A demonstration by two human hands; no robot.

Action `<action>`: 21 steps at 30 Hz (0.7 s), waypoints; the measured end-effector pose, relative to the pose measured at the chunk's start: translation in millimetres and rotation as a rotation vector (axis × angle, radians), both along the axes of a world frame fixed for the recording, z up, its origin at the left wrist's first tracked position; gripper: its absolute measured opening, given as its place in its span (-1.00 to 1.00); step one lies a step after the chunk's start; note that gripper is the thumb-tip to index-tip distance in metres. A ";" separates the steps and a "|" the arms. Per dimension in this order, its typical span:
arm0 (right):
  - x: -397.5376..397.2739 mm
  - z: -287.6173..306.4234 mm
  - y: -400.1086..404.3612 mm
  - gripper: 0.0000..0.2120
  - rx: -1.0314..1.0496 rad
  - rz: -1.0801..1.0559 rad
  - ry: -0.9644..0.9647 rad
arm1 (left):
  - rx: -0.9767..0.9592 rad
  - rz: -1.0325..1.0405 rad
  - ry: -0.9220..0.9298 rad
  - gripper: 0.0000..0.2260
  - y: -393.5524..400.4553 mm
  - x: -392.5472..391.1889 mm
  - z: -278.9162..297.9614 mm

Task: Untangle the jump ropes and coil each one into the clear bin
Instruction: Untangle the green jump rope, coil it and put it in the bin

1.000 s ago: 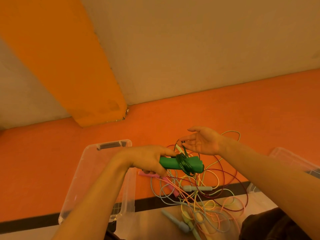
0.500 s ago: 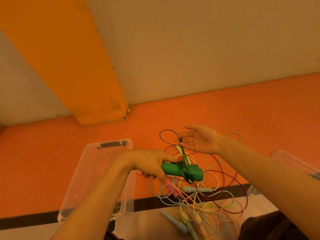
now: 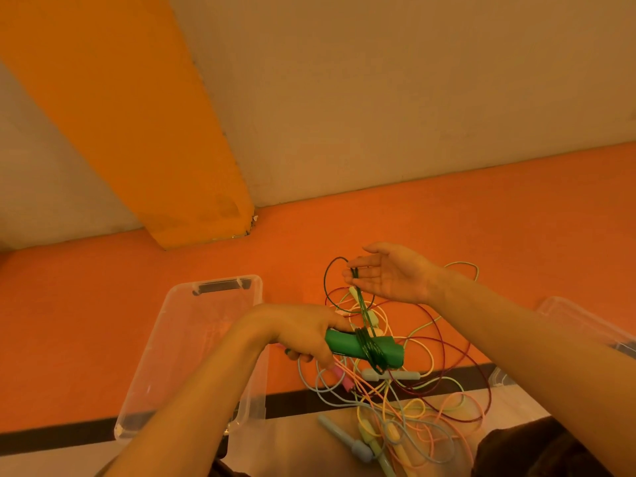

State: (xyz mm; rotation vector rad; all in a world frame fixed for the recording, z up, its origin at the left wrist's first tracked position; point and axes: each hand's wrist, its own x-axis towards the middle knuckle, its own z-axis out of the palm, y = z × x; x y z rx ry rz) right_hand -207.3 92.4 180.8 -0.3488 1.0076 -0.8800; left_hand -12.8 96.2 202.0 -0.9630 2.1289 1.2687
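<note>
The left hand (image 3: 303, 333) grips one end of a pair of green handles (image 3: 364, 349), fingers curled under them and thumb laid along the top. The handles are smooth, matte and bar-shaped, held side by side and almost level, pointing to the right. A thin, dark green cord (image 3: 361, 304) is wound in several tight turns around their middle. From those turns the cord rises steeply to the right hand (image 3: 389, 273), which is held palm up with the fingers nearly straight and pointing left. The cord is caught at the fingertips; whether they pinch it or it only lies across them cannot be told. Beyond the fingertips the cord swings out in a loose round loop to the left. Both forearms are bare and reach in from the bottom of the view, the left one bent at the wrist.

Below the hands lies a tangle (image 3: 413, 390) of thin, glossy ropes in dark red, yellow, pale blue, peach and mint, with slim pastel handles among them. It rests on an orange floor (image 3: 103, 321) crossed by a black stripe. A clear plastic bin (image 3: 192, 339), rectangular with rounded corners, stands just left of the left hand. A second clear container (image 3: 585, 325) shows at the right edge. A beige wall (image 3: 378, 98) carries a wide orange band.
</note>
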 end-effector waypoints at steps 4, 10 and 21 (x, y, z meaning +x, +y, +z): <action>1.8 8.5 0.2 -0.58 -0.032 -0.026 -0.016 | -0.081 0.022 -0.052 -0.57 0.5 -2.6 -4.8; 3.7 15.3 2.5 -0.60 -0.061 -0.021 -0.013 | -0.097 0.061 -0.102 -0.65 -0.4 -3.0 -9.4; 14.0 23.7 9.3 -0.64 -0.105 0.059 -0.025 | -0.044 0.278 -0.096 -0.08 -4.8 0.2 -12.0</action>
